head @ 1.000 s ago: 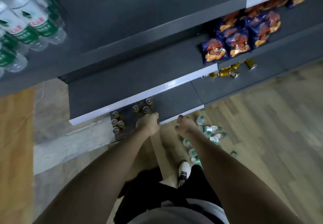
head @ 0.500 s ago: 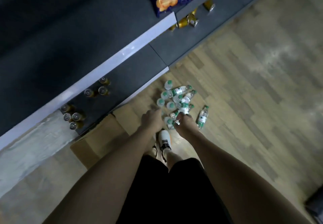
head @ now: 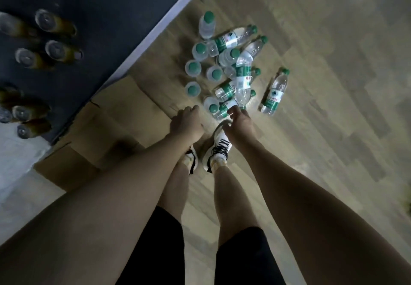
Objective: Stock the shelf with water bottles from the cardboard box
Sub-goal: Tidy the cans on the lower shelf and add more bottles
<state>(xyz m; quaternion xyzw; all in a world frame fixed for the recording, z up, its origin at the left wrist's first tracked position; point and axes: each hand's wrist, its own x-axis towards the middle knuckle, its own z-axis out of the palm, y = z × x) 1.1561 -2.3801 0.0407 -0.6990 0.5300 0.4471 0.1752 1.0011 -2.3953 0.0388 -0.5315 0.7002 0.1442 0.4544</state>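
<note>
While both arms reach down, left hand (head: 186, 124) hangs loosely curled, holding nothing; right hand (head: 239, 124) fingers curled, grasp cannot be told. Water bottles (head: 224, 71) clustered on floor (head: 311, 84), beside flattened cardboard box (head: 115, 120) and shelf (head: 106, 28).

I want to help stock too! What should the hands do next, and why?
Probably close the right hand around the water bottle lying just under its fingers. Both hands look empty, and the left hand hovers beside the pile on the floor.
</note>
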